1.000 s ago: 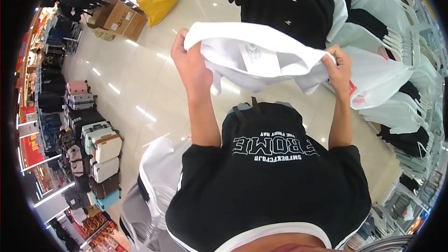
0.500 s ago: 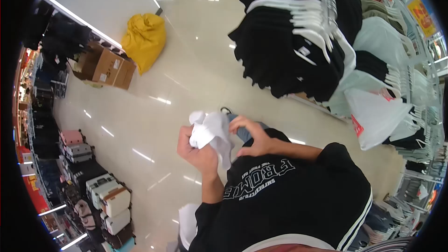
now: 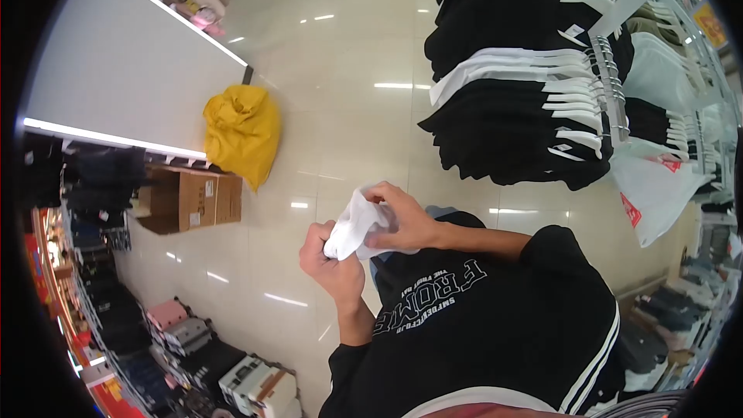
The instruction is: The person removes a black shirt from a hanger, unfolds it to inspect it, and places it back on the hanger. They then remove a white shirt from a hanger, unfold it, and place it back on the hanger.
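A crumpled white piece of soft material (image 3: 357,220), cloth or thin plastic, is bunched up between my hands in front of my chest. My left hand (image 3: 333,265) is closed on its lower left side, with the thumb and curled fingers pressed into it. At the upper right, my right hand (image 3: 406,220) grips it too, the fingers bent over the top and the thumb below. Parts of the fingertips are hidden in its folds.
A yellow sack (image 3: 246,135) and an open cardboard box (image 3: 210,200) stand on the tiled floor at left. Suitcases (image 3: 259,387) line the lower left. Black clothes on hangers (image 3: 495,128) fill a rack at upper right, with a white plastic bag (image 3: 654,186) beside it.
My right hand has closed on the white material, from being apart with spread fingers. My left hand has kept its hold. The camera view has shifted, so the surroundings sit lower.
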